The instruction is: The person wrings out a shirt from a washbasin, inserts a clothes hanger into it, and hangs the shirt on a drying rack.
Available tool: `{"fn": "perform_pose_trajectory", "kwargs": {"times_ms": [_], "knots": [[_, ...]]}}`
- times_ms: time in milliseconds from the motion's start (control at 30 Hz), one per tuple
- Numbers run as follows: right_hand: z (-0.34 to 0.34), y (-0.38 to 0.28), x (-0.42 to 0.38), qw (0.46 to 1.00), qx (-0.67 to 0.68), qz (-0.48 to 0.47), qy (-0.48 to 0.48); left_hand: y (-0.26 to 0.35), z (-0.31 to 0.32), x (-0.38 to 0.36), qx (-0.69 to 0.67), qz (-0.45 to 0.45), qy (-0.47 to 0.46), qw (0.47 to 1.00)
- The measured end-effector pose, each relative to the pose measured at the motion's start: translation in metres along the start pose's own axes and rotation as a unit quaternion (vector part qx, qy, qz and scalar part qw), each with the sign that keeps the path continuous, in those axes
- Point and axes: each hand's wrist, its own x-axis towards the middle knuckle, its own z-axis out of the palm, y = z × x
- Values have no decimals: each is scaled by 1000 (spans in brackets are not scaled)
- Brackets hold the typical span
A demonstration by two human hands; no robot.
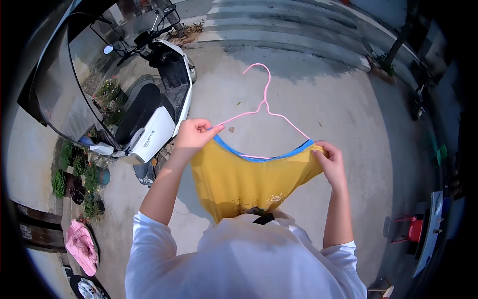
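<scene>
Head view looks down on a small yellow cloth top with a blue-trimmed neckline (pixel 244 182), held up flat in front of the person's chest, above grey concrete ground (pixel 328 99). A thin pink wire clothes hanger (pixel 265 107) sits in the neck opening: its two sloping arms run down under the shoulders of the top, its lower bar shows as a pink line just inside the blue trim, and its hook stands free above, tilted to the left.

Left hand (pixel 191 134) grips the top's shoulder and the hanger's end together, fingers curled and pressed close, thumb pinching the fabric against them. Right hand (pixel 331 159) does likewise at the other shoulder, fingers folded tight over the blue edge; the hanger's tip there is hidden under cloth and fingers. A faint drawn print shows near the garment's bottom, too small to make out, and the hem is covered by the person's white shirt (pixel 244 259).

Farther off on the left stands a white and black electric scooter (pixel 154 109) with a rain canopy; lettering on its white side panel is too small to read. Potted green plants (pixel 79 174) line the edge below it. A pink garment (pixel 82 246) lies at lower left. A red stool (pixel 413 229) stands at right.
</scene>
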Motion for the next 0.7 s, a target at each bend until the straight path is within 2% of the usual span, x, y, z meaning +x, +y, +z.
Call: {"fn": "perform_pose_trajectory", "kwargs": {"times_ms": [67,133,267,400,500,667,700], "knots": [[6,1,87,1000,-6,-20,8,3,0,80,-10,1,13,1000],[13,-8,167,1000,25,1,-4,7,-9,150,-10,5,25,1000],[33,-39,298,998,56,16,-31,16,-36,257,-23,43,73,996],[68,-36,431,997,26,-25,-74,-1,-58,352,-17,-56,101,993],[89,-43,523,993,38,-15,-110,-32,-67,440,-37,-27,117,992],[111,-47,694,994,55,-35,-84,-56,-83,627,-23,46,125,991],[114,-50,723,995,57,-27,-76,-59,-87,662,-18,25,114,993]]}}
